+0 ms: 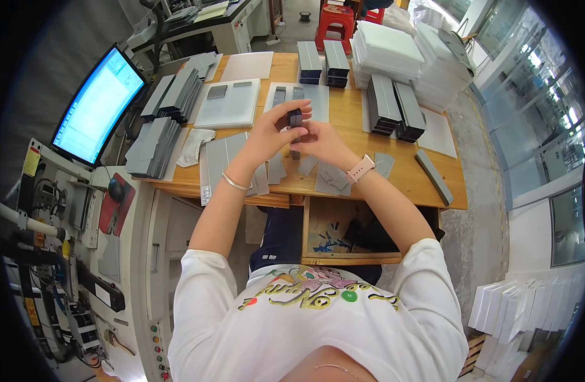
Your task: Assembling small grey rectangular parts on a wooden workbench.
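Over the middle of a wooden table [362, 184], both my hands are together on one small dark grey box [295, 118]. My left hand [273, 130] wraps its top and left side, with a thin bracelet on that wrist. My right hand [321, 141] grips it from the right and below, a pink watch on that wrist. Under the hands lie flat grey card pieces [334, 178] and a small upright grey piece [295, 154].
Stacks of grey flat cards [155, 146] sit at the left, dark boxes [394, 108] and white foam sheets [388, 44] at the back right. A lit monitor [98, 105] stands on the left beside a machine. A red stool [335, 22] stands behind the table.
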A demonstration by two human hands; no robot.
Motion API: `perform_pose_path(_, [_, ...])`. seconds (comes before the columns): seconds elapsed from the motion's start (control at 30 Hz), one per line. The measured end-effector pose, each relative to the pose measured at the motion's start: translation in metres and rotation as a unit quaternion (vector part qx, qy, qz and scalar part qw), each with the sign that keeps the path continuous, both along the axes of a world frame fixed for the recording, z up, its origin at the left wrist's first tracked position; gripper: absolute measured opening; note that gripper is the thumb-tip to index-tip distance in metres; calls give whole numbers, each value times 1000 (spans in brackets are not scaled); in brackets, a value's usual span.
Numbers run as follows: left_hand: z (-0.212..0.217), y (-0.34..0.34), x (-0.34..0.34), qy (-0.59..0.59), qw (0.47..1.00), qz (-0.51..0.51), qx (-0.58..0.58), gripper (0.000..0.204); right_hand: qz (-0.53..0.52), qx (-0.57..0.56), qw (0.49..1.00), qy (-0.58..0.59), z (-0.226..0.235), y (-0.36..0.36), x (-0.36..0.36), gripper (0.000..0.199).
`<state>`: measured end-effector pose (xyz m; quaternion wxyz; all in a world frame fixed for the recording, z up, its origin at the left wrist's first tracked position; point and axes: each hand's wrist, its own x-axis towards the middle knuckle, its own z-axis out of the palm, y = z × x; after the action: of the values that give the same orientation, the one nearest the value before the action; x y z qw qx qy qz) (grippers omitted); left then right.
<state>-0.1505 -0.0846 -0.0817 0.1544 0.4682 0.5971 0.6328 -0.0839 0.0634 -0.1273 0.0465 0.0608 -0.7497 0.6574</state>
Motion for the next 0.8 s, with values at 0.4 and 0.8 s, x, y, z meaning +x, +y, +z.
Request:
perform_pose_path(0.4, [1,2,-2,-10,1000,1,-17,49,-9,23,1000,14,-5,1,-3,33])
perform_pose_path(0.8, [12,2,0,5,1000,-6,-23,45,-8,66,997,34,13,0,4,31])
